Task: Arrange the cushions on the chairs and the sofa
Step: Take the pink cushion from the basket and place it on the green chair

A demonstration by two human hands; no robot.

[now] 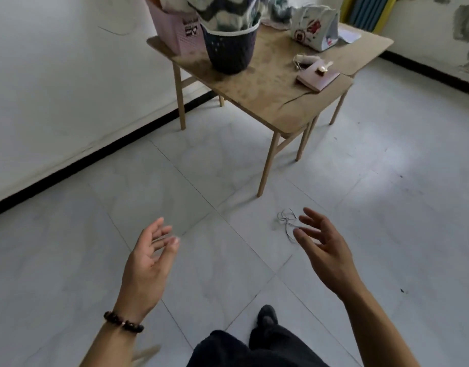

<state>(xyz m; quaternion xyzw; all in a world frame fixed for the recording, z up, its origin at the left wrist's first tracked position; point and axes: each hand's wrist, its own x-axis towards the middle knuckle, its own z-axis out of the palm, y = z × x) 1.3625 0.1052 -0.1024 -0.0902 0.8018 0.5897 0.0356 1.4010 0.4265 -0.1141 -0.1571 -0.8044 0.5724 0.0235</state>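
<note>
No cushion, chair or sofa shows in the head view. My left hand (148, 258) hovers over the tiled floor with its palm turned inward, fingers relaxed and holding nothing; a bead bracelet sits on its wrist. My right hand (323, 250) hovers opposite it, palm inward, fingers spread and empty. Both hands are in the air, well short of the wooden table (275, 102) ahead.
On the table stand a pink basket (175, 30) and a dark basket (229, 46) stuffed with patterned fabric, a printed bag (315, 27) and a pink notebook (318, 78). A loose thin wire (287, 221) lies on the floor. A white wall with black skirting runs along the left.
</note>
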